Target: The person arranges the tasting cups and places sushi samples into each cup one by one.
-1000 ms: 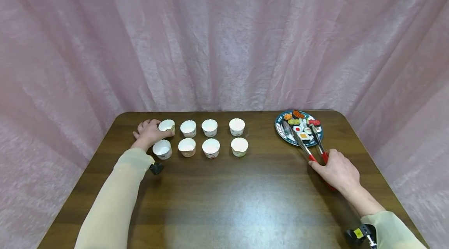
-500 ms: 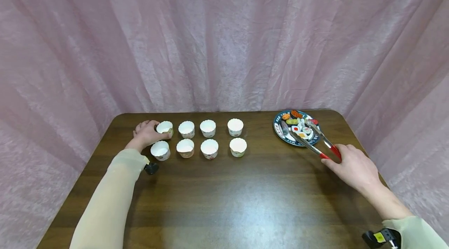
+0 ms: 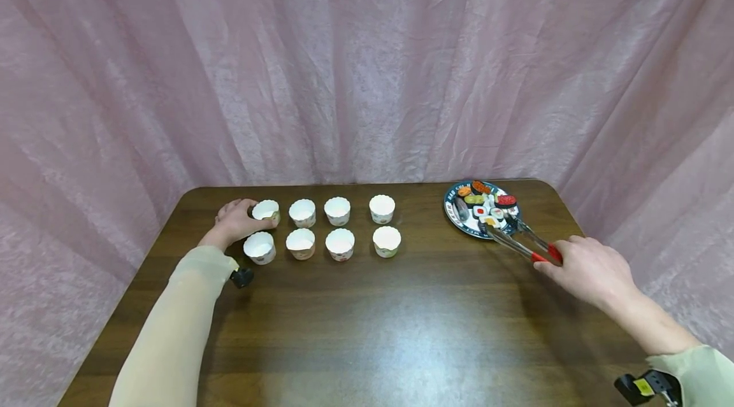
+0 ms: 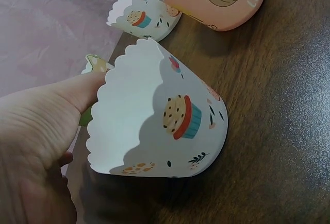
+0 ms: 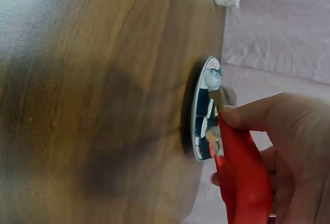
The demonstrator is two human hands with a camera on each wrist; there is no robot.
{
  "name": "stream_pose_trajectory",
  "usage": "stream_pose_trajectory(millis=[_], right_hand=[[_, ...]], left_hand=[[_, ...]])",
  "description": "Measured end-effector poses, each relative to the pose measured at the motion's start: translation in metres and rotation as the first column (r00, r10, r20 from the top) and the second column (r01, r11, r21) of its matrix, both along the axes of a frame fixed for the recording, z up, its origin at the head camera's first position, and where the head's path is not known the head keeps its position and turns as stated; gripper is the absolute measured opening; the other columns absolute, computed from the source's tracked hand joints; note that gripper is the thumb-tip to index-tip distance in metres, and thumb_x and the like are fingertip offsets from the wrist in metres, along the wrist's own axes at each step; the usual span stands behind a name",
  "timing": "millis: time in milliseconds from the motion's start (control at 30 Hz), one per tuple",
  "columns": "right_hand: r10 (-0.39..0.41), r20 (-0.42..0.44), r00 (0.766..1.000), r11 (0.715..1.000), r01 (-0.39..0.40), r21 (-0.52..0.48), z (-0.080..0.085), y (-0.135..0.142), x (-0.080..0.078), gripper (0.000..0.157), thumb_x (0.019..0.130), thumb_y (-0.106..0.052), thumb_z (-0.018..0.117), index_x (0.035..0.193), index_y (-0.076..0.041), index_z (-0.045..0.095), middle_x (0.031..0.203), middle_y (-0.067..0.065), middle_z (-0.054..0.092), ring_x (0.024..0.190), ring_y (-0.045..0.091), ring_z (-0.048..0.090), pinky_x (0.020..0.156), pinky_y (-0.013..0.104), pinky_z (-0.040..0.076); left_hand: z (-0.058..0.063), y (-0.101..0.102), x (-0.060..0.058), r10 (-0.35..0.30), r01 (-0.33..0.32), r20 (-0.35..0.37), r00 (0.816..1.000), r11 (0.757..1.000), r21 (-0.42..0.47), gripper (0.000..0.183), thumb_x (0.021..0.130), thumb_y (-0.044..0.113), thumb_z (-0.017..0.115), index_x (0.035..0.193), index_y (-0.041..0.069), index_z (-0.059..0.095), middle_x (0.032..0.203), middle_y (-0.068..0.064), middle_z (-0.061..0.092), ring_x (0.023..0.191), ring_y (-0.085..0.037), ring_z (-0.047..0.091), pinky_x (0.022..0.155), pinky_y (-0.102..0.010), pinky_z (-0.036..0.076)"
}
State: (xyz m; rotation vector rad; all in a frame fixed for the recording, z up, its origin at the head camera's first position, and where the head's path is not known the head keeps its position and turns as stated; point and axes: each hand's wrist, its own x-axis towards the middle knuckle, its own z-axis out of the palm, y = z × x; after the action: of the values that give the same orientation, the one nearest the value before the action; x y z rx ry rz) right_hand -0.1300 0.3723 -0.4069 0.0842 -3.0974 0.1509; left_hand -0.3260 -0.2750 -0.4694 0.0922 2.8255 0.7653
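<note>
My left hand holds the paper baking cup at the back left end of two rows of cups, its thumb along the near side. Just in front stands another white cup printed with a cupcake, apart from the fingers. My right hand grips red-handled metal tongs. Their two arms are spread, with the tips over the near part of a blue-rimmed plate. On the plate lie several sushi pieces, among them a red-topped one and an orange-topped one. Whether the tips touch any piece is unclear.
Other paper cups, such as a peach one and one at the right end of the front row, stand left of the plate. The wooden table ends at a pink curtain behind.
The tongs have moved back from the red-topped sushi toward the plate's near side, and my right hand has shifted right. My left hand keeps its hold on the cup.
</note>
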Motion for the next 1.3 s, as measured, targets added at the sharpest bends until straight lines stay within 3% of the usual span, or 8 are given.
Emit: stream_pose_trajectory(millis=[267, 767, 1300], right_hand=[[-0.027, 0.077, 0.997, 1.000, 0.026, 0.010, 0.010, -0.010, -0.005, 0.047, 0.089, -0.055, 0.070, 0.065, -0.020, 0.049, 0.064, -0.001, 0.046, 0.059, 0.019, 0.046, 0.045, 0.038, 0.032], [-0.015, 0.195, 0.981, 0.999, 0.008, 0.035, 0.028, -0.023, -0.020, 0.050, 0.089, -0.060, 0.066, 0.064, -0.018, 0.054, 0.062, -0.001, 0.051, 0.057, 0.018, 0.049, 0.049, 0.038, 0.036], [0.016, 0.161, 0.987, 0.997, -0.028, 0.078, 0.023, -0.029, -0.027, 0.047, 0.089, -0.054, 0.068, 0.060, -0.020, 0.053, 0.059, -0.003, 0.052, 0.056, 0.016, 0.049, 0.062, 0.046, 0.040]], left_hand=[[-0.002, 0.000, 0.000, -0.002, 0.002, -0.006, 1.000, 1.000, 0.001, 0.091, 0.089, 0.053, 0.074, 0.149, -0.005, 0.040, 0.156, -0.039, 0.021, 0.142, -0.062, 0.011, 0.111, -0.073, 0.009], [-0.002, 0.000, -0.001, 0.008, -0.008, -0.012, 1.000, 1.000, 0.002, 0.087, 0.089, 0.051, 0.074, 0.147, -0.005, 0.041, 0.158, -0.040, 0.015, 0.142, -0.062, 0.009, 0.112, -0.073, 0.006], [0.000, 0.001, -0.001, 0.001, -0.001, -0.015, 1.000, 1.000, -0.009, 0.089, 0.088, 0.051, 0.075, 0.146, -0.007, 0.041, 0.157, -0.042, 0.014, 0.141, -0.063, 0.009, 0.111, -0.074, 0.008]])
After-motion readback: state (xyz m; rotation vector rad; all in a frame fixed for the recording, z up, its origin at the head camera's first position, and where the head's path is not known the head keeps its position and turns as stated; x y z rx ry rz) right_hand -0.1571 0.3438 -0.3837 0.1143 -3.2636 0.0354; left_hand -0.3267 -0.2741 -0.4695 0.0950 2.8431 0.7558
